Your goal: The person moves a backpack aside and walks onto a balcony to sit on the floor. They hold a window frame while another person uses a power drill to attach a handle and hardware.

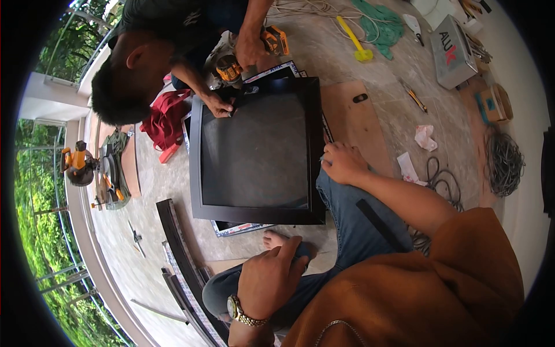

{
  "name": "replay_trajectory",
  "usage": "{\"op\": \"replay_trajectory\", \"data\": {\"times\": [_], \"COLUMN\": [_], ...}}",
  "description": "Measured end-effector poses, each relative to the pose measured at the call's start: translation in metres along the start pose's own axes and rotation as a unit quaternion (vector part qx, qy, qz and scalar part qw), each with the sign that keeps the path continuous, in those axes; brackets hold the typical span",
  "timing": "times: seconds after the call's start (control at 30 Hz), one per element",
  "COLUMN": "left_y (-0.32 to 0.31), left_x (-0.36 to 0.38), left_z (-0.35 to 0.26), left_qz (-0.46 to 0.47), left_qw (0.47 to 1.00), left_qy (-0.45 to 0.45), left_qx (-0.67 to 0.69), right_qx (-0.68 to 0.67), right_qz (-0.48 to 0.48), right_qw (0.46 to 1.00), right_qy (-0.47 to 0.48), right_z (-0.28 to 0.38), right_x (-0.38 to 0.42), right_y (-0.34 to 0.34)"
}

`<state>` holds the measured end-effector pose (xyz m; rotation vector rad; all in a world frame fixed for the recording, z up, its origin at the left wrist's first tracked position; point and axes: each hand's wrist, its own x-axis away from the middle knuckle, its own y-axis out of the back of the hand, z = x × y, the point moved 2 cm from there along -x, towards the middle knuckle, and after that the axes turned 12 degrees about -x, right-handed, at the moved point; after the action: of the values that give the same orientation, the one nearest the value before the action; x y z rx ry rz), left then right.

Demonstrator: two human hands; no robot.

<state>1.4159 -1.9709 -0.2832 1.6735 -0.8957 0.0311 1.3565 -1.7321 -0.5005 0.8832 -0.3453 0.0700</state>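
Note:
A large black-framed panel [254,150] lies flat on the floor in front of me. My right hand [343,163] rests curled against its right edge, over my jeans-clad knee. My left hand [270,276], with a watch on the wrist, lies spread on my other knee and holds nothing. Across the panel a co-worker bends over its far corner. One of their hands [218,105] presses on that corner, and the other grips a yellow cordless drill [231,66].
Black frame profiles [179,254] lie at my left. A red bag [167,118], a yellow mallet [355,37], green cloth [378,23], a metal case [454,49], coiled wire [503,162] and crumpled paper [426,137] lie around. A saw [78,165] stands by the railing.

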Motion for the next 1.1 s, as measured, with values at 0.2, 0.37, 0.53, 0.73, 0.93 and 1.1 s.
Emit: {"op": "replay_trajectory", "data": {"times": [0.2, 0.37, 0.53, 0.73, 0.93, 1.1], "left_y": [0.0007, 0.0015, 0.0029, 0.0008, -0.0008, 0.0009], "left_x": [-0.0006, -0.0001, -0.0005, -0.0013, -0.0017, -0.0001], "left_z": [0.0004, 0.0013, 0.0005, 0.0016, 0.0020, 0.0008], "left_qz": [-0.007, -0.008, 0.001, -0.001, -0.019, 0.003], "left_qw": [1.000, 1.000, 1.000, 1.000, 0.999, 1.000], "left_qy": [-0.004, -0.006, -0.005, -0.013, -0.031, -0.005], "left_qx": [0.004, 0.002, -0.001, -0.003, -0.025, -0.003], "right_qx": [0.007, 0.009, 0.014, 0.015, 0.013, 0.013], "right_qz": [-0.003, -0.007, -0.013, -0.010, -0.026, -0.025], "right_qw": [1.000, 1.000, 1.000, 1.000, 0.999, 0.999], "right_qy": [0.013, 0.014, 0.015, 0.010, 0.017, 0.016], "right_z": [0.0006, 0.0010, -0.0006, -0.0028, -0.0029, 0.0003], "right_x": [0.0005, 0.0008, 0.0004, -0.0013, -0.0002, 0.0002], "right_y": [0.0003, -0.0001, -0.0024, -0.0041, -0.0044, -0.0018]}}
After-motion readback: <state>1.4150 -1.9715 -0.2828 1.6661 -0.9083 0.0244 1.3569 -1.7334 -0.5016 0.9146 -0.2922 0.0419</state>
